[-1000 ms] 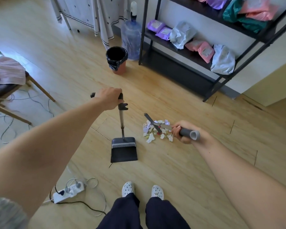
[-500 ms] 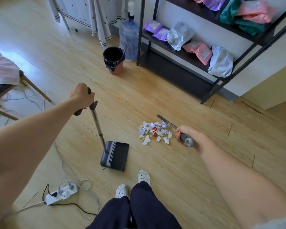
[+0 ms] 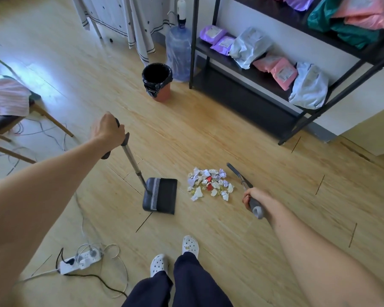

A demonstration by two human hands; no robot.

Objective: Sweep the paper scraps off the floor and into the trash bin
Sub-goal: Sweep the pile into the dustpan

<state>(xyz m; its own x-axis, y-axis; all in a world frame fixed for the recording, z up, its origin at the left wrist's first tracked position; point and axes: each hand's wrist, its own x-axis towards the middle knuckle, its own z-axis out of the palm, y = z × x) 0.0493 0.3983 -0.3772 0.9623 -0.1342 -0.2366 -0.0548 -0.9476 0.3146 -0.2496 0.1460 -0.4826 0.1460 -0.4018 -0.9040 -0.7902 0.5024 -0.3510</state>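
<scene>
A small heap of crumpled paper scraps (image 3: 210, 183), white, lilac, red and yellow, lies on the wooden floor. My left hand (image 3: 108, 130) grips the black handle of a long-handled dustpan (image 3: 161, 196), whose black pan rests on the floor just left of the heap, its mouth turned toward the scraps. My right hand (image 3: 254, 196) grips the grey handle of a broom (image 3: 239, 175); its thin dark head touches the floor at the heap's right side. A trash bin (image 3: 157, 82) lined with a black bag stands farther off, by the shelf.
A black metal shelf (image 3: 264, 72) with plastic bags runs along the right wall, beside a water jug (image 3: 178, 46). At the left stands a chair (image 3: 8, 125) with cloth on it. A power strip (image 3: 80, 261) and cables lie near my feet (image 3: 174, 254).
The dustpan has tilted and turned from facing me to facing the scraps, and it sits closer to the heap. The broom head has swung from over the heap to its right side.
</scene>
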